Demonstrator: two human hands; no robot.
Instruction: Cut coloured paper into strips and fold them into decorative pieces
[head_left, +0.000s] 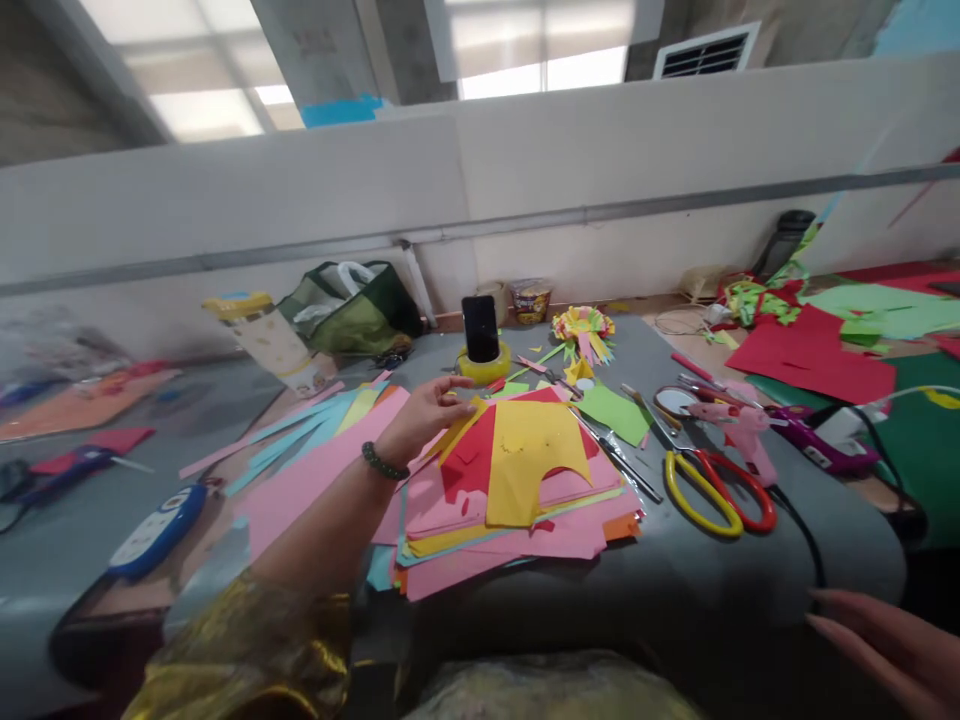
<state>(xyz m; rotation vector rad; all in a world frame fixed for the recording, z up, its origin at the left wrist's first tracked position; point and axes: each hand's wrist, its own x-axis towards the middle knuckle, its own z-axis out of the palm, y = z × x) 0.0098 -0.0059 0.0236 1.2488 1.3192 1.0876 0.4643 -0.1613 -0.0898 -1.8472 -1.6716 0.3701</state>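
Note:
My left hand [426, 418], with a dark beaded bracelet on the wrist, is at the upper left of a paper stack, its fingers pinched at the corner of a narrow yellow piece [456, 432]. A cut yellow sheet [517, 480] lies on red paper [466, 465] and pink sheets [510, 556]. My right hand [874, 635] is at the lower right edge, partly out of frame, fingers apart and holding nothing. Scissors [705, 500] with yellow and red handles lie to the right of the stack, beside a pink glue gun [742, 430].
A phone [480, 328] stands in a yellow tape roll [484, 367] behind the stack. Further back are a cup [270, 345], a green bag [360, 310] and a paper flower [583, 328]. A blue-and-white device [159, 530] lies at left, a purple glue gun [825, 440] at right.

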